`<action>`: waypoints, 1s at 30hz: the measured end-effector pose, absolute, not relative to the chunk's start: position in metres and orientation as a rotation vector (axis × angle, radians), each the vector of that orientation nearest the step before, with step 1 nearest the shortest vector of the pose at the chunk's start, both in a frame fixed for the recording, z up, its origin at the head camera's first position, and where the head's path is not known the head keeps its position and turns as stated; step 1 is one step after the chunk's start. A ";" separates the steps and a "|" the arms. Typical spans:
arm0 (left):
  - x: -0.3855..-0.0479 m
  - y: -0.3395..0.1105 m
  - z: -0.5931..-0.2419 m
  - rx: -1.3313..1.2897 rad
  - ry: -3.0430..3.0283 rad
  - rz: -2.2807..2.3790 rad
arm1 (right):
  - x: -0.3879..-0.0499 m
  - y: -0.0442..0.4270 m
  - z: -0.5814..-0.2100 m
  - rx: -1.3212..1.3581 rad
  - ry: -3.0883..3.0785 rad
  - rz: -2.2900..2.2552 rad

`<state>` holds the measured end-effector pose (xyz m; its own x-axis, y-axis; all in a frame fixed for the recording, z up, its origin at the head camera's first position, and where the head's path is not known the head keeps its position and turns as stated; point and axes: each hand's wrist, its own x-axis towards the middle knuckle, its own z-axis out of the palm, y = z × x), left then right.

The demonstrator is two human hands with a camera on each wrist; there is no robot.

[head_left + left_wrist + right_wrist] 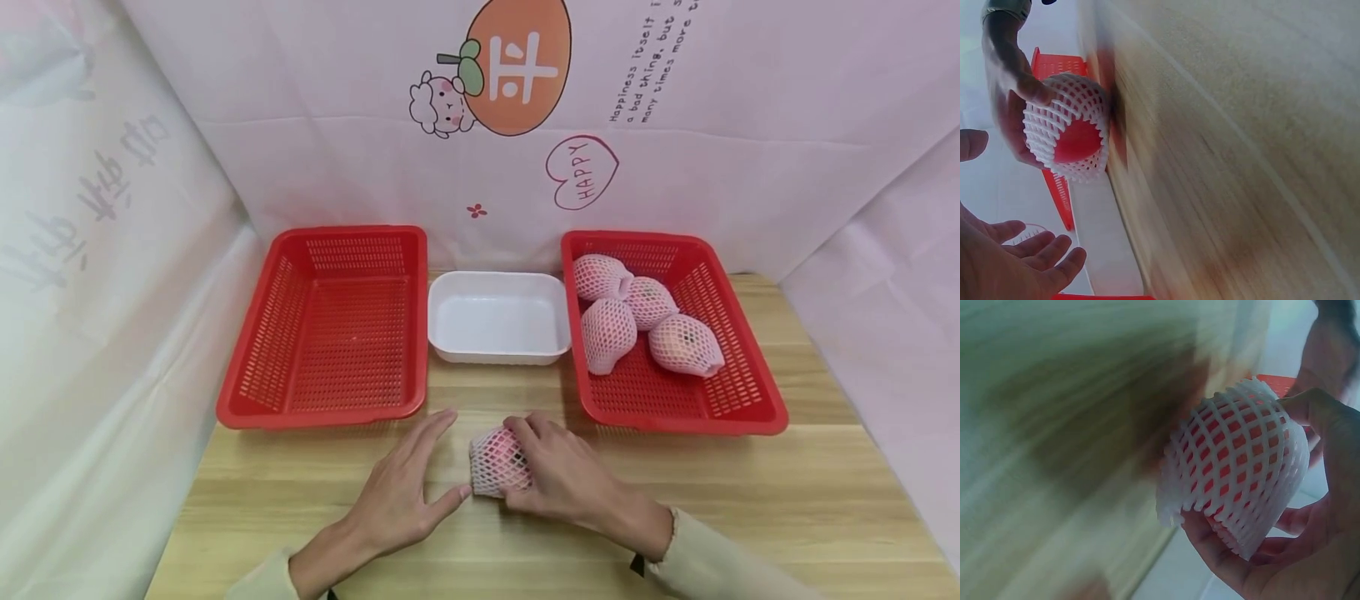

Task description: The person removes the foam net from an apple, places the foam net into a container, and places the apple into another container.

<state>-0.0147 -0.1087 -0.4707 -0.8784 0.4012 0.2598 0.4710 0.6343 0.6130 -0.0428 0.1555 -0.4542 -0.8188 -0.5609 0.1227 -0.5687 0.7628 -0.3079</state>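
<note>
- Netted fruit: rounded, wrapped in a soft-looking white foam net with diamond openings; smooth red skin shows through the mesh and, in the left wrist view, at the net's open end.
- Position: between the hands, in front of the white tray; whether it touches the tabletop cannot be told.
- Right hand: gripping the netted fruit, thumb and fingers curled round it.
- Left hand: fingers extended and thumb spread, just beside the fruit; left wrist view shows a gap between them.
- Tabletop: pale wood grain, lengthwise streaks.
- Left basket: red, plastic-looking, slotted walls, perforated floor exposed.
- White tray: glossy, shallow, rounded corners; stands between the baskets.
- Right basket: same red perforated form; contains four wrapped fruits in pinkish-white nets, clustered toward its left and middle.
</note>
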 end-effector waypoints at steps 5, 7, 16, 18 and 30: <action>-0.014 -0.108 -0.473 -0.728 -2.785 -1.087 | -0.042 0.155 -0.463 0.927 -2.939 0.499; -0.014 -0.108 -0.474 -0.727 -2.794 -1.089 | -0.042 0.155 -0.464 0.925 -2.938 0.486; -0.014 -0.108 -0.479 -0.724 -2.770 -1.087 | -0.042 0.156 -0.465 0.888 -2.949 0.483; -0.015 -0.108 -0.480 -0.724 -2.771 -1.093 | -0.041 0.158 -0.464 0.862 -2.979 0.504; -0.020 -0.103 -0.486 -0.516 -2.775 -1.486 | -0.040 0.187 -0.466 0.873 -3.053 0.782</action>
